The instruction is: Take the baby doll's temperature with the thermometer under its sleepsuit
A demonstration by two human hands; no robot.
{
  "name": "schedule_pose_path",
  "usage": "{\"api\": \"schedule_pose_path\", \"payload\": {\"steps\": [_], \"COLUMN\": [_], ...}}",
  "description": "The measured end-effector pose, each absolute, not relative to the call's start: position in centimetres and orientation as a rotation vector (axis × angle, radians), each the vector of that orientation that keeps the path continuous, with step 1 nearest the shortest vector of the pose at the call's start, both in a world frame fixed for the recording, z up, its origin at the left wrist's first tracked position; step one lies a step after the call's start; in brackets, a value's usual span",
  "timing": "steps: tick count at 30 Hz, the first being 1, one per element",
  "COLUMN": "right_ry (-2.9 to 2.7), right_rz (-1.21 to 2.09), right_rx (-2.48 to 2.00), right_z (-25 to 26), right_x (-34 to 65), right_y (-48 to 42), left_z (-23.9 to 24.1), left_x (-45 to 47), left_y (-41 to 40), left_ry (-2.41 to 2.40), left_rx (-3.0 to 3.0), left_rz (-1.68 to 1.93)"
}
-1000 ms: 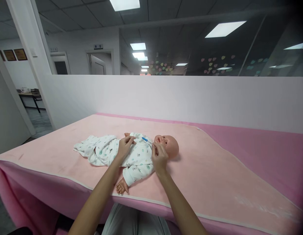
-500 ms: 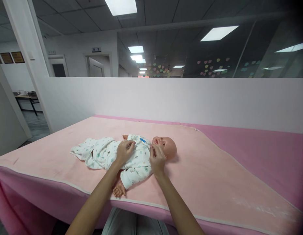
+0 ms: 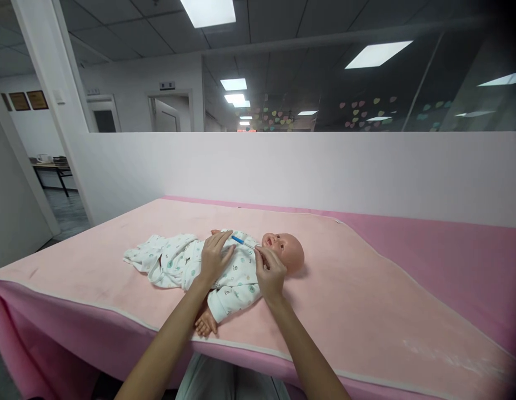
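Observation:
A baby doll (image 3: 286,250) in a white patterned sleepsuit (image 3: 178,261) lies on its back on a pale pink blanket (image 3: 345,289), head to the right. My left hand (image 3: 214,256) rests flat on the doll's chest with the fingers stretched out. My right hand (image 3: 269,272) is pinched at the doll's neck, just under the chin, and holds a thin stick with a blue tip (image 3: 240,241) that points left over the chest. The doll's bare hand (image 3: 205,322) lies near the bed's front edge.
The blanket covers a bed with a darker pink sheet (image 3: 449,244). A white partition wall (image 3: 282,166) with glass above it stands right behind the bed. At the far left an open passage leads to a dark table (image 3: 49,169).
My left hand went from curled fingers on the doll's chest to lying flat and spread. The blue-tipped stick in my right hand shifted a little to the left.

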State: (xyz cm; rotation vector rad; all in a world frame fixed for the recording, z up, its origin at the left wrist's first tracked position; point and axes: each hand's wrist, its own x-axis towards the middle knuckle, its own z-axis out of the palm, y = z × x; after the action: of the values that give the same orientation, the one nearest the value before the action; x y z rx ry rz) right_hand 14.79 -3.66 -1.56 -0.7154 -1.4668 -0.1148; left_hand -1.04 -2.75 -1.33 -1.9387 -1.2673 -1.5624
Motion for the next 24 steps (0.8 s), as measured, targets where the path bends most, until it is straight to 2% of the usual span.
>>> {"api": "schedule_pose_path", "payload": {"steps": [5, 9, 14, 17, 21, 24], "right_ry": [-1.521, -1.481, -1.271, -1.48, -1.594, -1.521], "right_rz": [0.119, 0.324, 0.782, 0.893, 0.684, 0.872], "right_rx": [-0.751, -0.743, -0.56, -0.709, -0.958, -0.893], "right_z": [0.0, 5.5, 12.0, 11.9, 10.0, 9.4], "right_x": [15.6, 18.1, 21.5, 21.7, 21.2, 21.8], "right_y": [-4.2, -4.7, -5.5, -5.8, -6.2, -6.2], "left_z": [-2.1, -2.2, -1.9, -1.9, -2.1, -2.2], "left_x": [-1.4, -1.4, -1.4, -1.4, -1.4, -1.4], "left_y": [-2.9, -3.4, -4.0, -4.2, -4.1, -4.0], "left_ry": [-1.195, -1.201, -1.328, -1.373, -1.377, -1.396], "left_rx": [-1.874, -1.763, -1.657, -1.66, -1.693, -1.708], "left_rz": [-1.645, -1.774, -1.938, -1.97, -1.958, -1.927]}}
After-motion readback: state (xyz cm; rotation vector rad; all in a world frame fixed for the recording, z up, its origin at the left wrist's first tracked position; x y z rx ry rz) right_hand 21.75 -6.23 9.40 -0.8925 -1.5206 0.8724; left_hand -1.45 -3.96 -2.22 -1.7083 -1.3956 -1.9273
